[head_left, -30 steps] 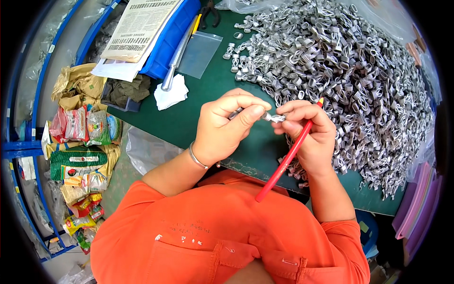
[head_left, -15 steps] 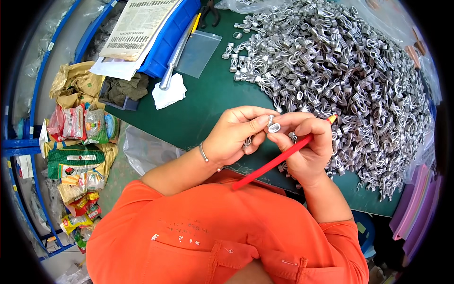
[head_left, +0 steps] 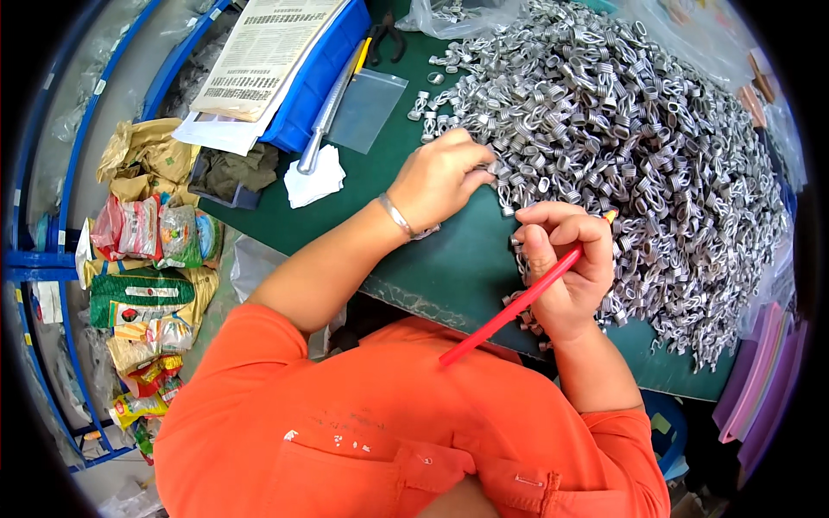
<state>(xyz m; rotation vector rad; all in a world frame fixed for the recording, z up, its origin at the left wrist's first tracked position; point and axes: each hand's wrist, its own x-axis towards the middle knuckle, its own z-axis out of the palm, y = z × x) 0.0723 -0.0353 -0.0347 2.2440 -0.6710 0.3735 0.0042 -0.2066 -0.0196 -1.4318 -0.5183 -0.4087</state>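
A large heap of small silver looped metal parts (head_left: 639,147) with ribbed collars covers the right of the green table. My left hand (head_left: 436,181) reaches to the heap's left edge. Its thumb and fingertips come together on one small looped metal part (head_left: 494,169), mostly hidden by the fingers. A metal bracelet (head_left: 395,216) circles that wrist. My right hand (head_left: 570,272) is at the heap's near edge, closed around a long red stick (head_left: 509,312) with a yellowish tip. The stick slants down toward my orange shirt. No metal part shows between the right thumb and forefinger.
On the left of the green table (head_left: 432,281) are a blue bin (head_left: 321,78) with printed papers (head_left: 263,56), a metal tool, a clear bag (head_left: 367,108), white paper (head_left: 314,177) and black-handled pliers (head_left: 386,36). Blue shelving and colourful packets stand farther left. Purple sheets (head_left: 760,380) are at right.
My left hand has left the right hand and moved up to the heap's edge. The looped metal part held between both hands no longer shows there. The right hand keeps the red stick.
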